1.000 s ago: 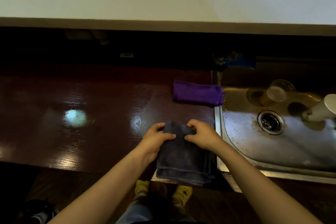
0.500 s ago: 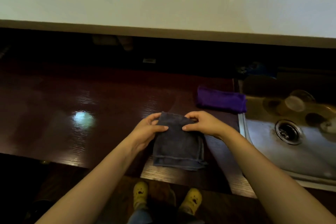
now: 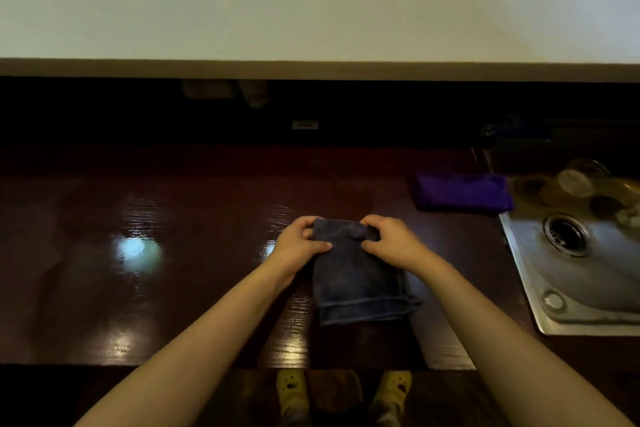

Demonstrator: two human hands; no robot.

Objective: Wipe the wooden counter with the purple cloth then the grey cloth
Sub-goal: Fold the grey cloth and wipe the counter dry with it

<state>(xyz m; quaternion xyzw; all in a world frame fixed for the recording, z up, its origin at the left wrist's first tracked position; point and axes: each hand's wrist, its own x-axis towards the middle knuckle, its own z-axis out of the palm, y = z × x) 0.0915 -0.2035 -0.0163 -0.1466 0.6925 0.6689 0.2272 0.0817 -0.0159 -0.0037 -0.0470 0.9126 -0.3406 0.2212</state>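
Note:
A folded grey cloth [image 3: 356, 284] lies flat on the dark glossy wooden counter [image 3: 180, 253], near its front edge. My left hand [image 3: 298, 244] pinches the cloth's far left corner. My right hand [image 3: 391, 241] pinches its far right corner, and the far edge is bunched between the two hands. The purple cloth [image 3: 462, 192] lies folded on the counter further back and to the right, beside the sink, with neither hand on it.
A steel sink [image 3: 585, 281] with a drain sits at the right, with glasses [image 3: 576, 180] at its far end. A white raised ledge [image 3: 311, 21] runs across the back above a dark recess. Yellow slippers [image 3: 292, 392] show below the counter's front edge.
Both hands have slid the grey cloth left and away from the counter's front edge and the sink. The view has also shifted left. The purple cloth has stayed put.

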